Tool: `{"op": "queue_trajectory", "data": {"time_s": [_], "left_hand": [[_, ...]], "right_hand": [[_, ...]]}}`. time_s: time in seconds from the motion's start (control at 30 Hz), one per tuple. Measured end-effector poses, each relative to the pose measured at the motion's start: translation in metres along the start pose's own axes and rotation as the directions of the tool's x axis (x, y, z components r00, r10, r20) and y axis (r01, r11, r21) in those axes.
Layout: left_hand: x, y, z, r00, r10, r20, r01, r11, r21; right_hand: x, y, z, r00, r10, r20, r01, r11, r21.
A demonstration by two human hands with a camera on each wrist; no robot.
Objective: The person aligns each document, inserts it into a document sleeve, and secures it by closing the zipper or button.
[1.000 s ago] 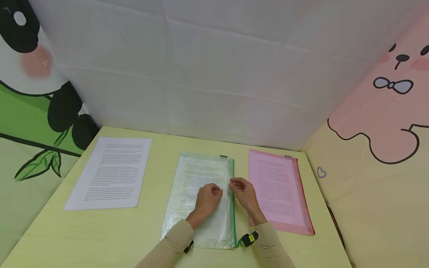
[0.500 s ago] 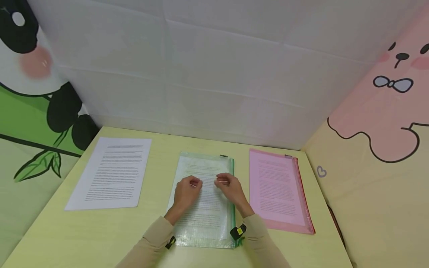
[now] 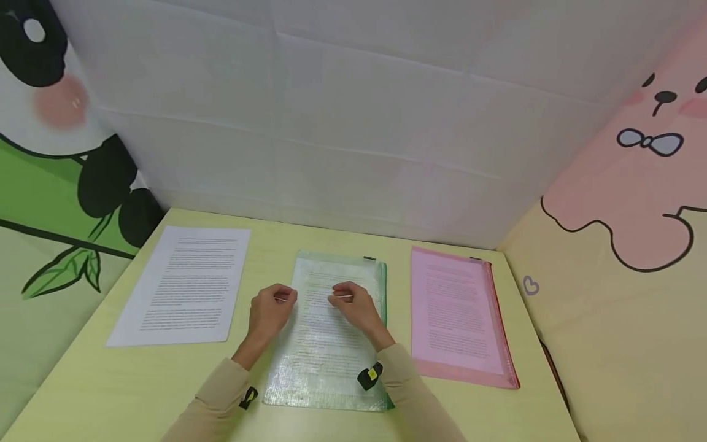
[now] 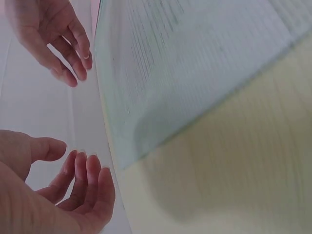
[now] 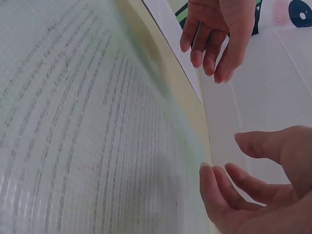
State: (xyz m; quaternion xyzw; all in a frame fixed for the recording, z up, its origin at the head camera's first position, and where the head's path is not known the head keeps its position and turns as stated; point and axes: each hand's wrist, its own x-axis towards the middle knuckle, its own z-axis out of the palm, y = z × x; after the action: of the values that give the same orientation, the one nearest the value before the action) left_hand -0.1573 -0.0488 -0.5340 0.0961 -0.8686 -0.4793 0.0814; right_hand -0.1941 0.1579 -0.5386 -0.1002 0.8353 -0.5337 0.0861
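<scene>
A clear zip folder (image 3: pixel 326 387) with a green zip edge lies on the table, a printed sheet showing through it. Over its left edge is my left hand (image 3: pixel 270 312), fingers loosely bent and thumb apart from them. My right hand (image 3: pixel 356 307) hovers above the folder's upper middle, its fingers curving softly toward the left hand. Both wrist views show gaps between thumb and fingers, with nothing held in the left hand (image 4: pixel 73 195) or the right hand (image 5: pixel 258 185). The right forearm covers part of the green zip edge.
A loose printed sheet (image 3: pixel 188 288) lies at the left of the table (image 3: pixel 138 387). To the right is a pink zip folder (image 3: pixel 455 368) with a red zip edge and a sheet inside. A white wall (image 3: pixel 353 123) stands behind the table.
Both hands have moved left, the left from the folder's middle to its left edge, the right from beside the green zip to over the page. The folders and loose sheet stay put.
</scene>
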Motion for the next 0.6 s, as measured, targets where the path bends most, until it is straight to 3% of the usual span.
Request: {"op": "queue_trajectory", "data": {"time_s": [0.4, 0.6], "left_hand": [[0.006, -0.025, -0.044, 0.997, -0.012, -0.074, 0.016, 0.998, 0.054], [0.008, -0.035, -0.065, 0.988, -0.028, -0.15, 0.041, 0.995, 0.088]], "right_hand": [[0.015, -0.011, 0.036, 0.998, -0.002, 0.063, -0.002, 0.999, 0.05], [0.022, -0.019, 0.055, 0.997, -0.016, 0.078, 0.01, 0.997, 0.071]]}}
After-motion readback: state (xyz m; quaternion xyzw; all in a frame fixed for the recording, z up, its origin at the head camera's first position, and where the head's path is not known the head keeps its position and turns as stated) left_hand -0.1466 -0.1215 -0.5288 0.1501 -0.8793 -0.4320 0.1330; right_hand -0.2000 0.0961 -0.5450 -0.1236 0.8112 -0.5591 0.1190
